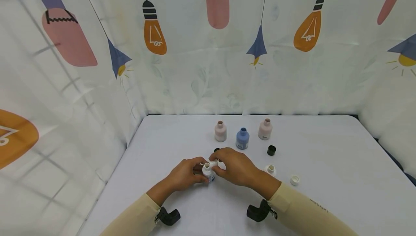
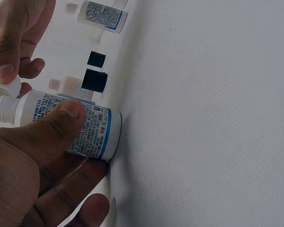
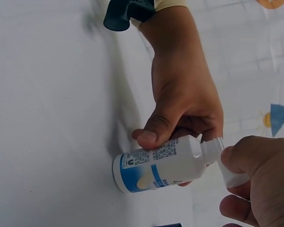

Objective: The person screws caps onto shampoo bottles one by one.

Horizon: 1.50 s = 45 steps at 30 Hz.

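Note:
Near the middle of the table, my left hand (image 1: 186, 172) grips a small white bottle (image 1: 209, 177) with a blue-edged label, thumb (image 2: 61, 118) across its side. The bottle stands upright with its neck uncapped. My right hand (image 1: 235, 165) pinches a white cap (image 3: 233, 174) between thumb and fingers. The cap is tilted, right at the neck's rim, with its hollow side showing in the left wrist view. Right hand and cap reach in from the bottle's right in the head view.
Two pale pink bottles (image 1: 220, 132) (image 1: 265, 130) and a blue bottle (image 1: 242, 139) stand uncapped at the back. A black cap (image 1: 271, 150) lies before them, two more black caps (image 2: 94, 80) beyond my hands. Another white bottle (image 1: 271, 170) is behind my right forearm, near a loose white cap (image 1: 295, 180).

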Each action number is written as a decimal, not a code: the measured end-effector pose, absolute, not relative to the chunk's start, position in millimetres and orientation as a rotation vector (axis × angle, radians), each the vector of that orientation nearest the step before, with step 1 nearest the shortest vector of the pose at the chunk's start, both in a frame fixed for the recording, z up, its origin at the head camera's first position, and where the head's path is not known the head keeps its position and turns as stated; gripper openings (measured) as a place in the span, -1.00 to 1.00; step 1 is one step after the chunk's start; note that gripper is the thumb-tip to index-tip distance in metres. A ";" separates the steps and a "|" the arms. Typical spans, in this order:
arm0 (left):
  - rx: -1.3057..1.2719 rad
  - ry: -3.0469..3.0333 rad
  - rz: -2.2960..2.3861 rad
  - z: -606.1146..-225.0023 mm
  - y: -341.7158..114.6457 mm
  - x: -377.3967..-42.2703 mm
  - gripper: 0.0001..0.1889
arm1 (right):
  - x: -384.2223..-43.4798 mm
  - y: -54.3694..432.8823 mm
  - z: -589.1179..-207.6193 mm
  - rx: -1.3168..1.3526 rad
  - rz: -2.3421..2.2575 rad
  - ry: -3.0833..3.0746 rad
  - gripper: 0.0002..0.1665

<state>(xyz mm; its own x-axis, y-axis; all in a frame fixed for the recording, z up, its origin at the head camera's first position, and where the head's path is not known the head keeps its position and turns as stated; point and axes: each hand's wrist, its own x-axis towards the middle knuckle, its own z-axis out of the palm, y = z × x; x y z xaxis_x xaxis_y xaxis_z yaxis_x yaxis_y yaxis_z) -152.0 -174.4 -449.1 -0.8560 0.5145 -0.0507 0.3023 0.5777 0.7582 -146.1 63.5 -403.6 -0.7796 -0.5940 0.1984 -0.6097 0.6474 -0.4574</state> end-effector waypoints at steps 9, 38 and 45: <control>0.696 2.535 1.169 -448.4 -175.3 -150.6 -0.58 | -146.6 59.4 -402.5 1.046 0.800 -2.795 -0.69; 0.677 2.525 1.183 -447.0 -175.5 -148.4 -0.40 | -149.4 47.0 -397.3 1.163 0.772 -2.811 -0.67; 0.665 2.541 1.161 -447.6 -175.2 -148.3 -0.46 | -149.4 47.7 -401.2 1.217 0.768 -2.743 -0.69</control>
